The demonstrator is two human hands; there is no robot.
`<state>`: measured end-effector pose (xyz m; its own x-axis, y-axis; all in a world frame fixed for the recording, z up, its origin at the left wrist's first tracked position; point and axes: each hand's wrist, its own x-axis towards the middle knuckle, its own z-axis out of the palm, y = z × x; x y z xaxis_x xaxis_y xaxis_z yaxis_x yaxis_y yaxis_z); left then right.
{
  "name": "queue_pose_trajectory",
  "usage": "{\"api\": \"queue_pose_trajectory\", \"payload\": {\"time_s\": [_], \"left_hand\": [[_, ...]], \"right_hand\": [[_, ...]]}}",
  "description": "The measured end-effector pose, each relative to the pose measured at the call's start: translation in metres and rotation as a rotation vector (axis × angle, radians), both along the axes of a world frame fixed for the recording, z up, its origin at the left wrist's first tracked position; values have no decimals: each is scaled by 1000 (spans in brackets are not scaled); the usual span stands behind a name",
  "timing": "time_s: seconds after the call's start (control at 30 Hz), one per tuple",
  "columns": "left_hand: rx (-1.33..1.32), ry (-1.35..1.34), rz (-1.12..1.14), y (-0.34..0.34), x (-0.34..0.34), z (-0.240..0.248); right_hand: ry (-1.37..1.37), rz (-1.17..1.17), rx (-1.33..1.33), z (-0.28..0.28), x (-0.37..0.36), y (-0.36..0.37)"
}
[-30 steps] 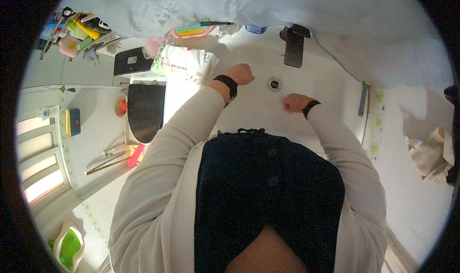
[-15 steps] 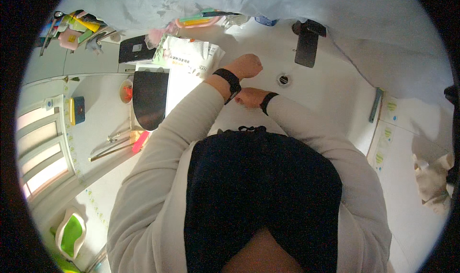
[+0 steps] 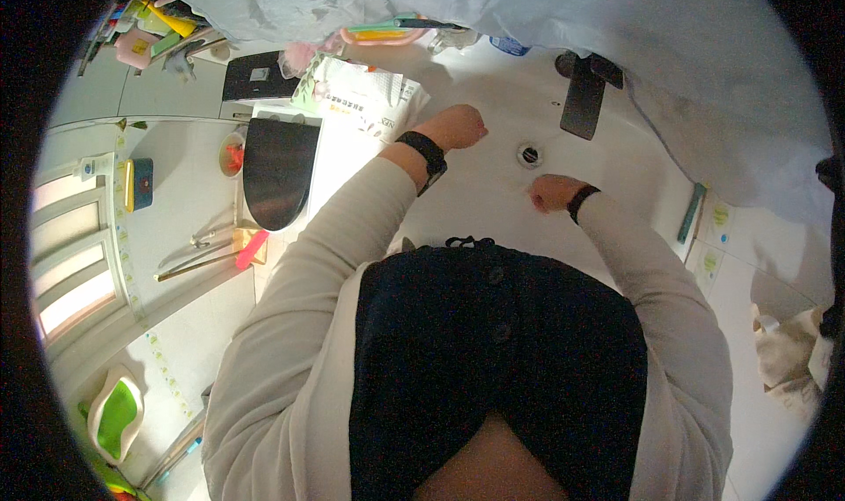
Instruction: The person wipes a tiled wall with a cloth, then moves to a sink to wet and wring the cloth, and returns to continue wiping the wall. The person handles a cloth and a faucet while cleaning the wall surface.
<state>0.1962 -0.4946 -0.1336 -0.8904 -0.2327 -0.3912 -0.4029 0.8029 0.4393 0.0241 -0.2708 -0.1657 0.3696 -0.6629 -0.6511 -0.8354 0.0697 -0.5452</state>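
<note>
Over the white basin [image 3: 493,180] both my hands are held with curled fingers. My left hand [image 3: 458,127] is closed like a fist, left of the drain [image 3: 530,155], with a black watch at the wrist. Closed too, my right hand [image 3: 556,193] is just below and right of the drain, a dark band round its wrist. The hands are apart. Whatever is inside either hand, if anything, is hidden. A dark faucet [image 3: 583,101] reaches over the basin beyond the right hand.
A white printed packet [image 3: 365,101] lies left of the basin, near a toilet's black lid [image 3: 282,171]. Behind the packet are a pink mesh puff [image 3: 299,59] and a pink tray [image 3: 387,36]. A pale curtain [image 3: 704,114] hangs across the far and right sides.
My right hand has moved right, away from the left hand, and now stands near the drain. The left hand remains closed at nearly the same place. The view has shifted slightly.
</note>
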Motion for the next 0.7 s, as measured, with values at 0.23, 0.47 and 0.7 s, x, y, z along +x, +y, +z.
{"api": "queue_pose_trajectory", "payload": {"time_s": [0.23,0.47,0.7], "left_hand": [[-17,83,5,1,2,-5],[-108,-21,79,-7,2,22],[-49,-26,-113,7,-5,1]], "right_hand": [[-493,-248,-469,-24,146,-88],[-97,-10,-201,-9,56,-44],[418,-257,64,8,-63,29]]}}
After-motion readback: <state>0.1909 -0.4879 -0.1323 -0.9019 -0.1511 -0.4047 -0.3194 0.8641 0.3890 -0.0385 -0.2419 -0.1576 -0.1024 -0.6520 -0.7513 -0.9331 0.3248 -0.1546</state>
